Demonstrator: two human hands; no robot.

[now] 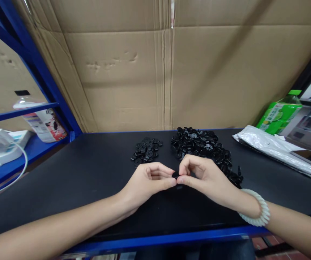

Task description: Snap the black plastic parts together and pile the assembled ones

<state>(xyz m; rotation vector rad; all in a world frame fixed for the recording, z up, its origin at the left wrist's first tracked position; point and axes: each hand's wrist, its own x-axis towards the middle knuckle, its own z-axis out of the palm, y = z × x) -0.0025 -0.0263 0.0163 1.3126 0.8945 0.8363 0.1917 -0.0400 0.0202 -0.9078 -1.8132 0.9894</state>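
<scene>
Between the fingertips of both hands is a small round black plastic part, partly covered by the fingers. My left hand pinches it from the left, and my right hand pinches it from the right, with a pale coiled band on that wrist. Just below the fingertips a small dark piece shows; whether it joins the held part I cannot tell. Behind my left hand lies a smaller pile of black plastic parts. A larger heap of glossy black parts spreads behind and beside my right hand.
The black tabletop has a blue front edge. Cardboard walls off the back. To the right lie a white plastic bag and a green-wrapped bottle pack. On the left shelf are a bottle and a power strip with a cable.
</scene>
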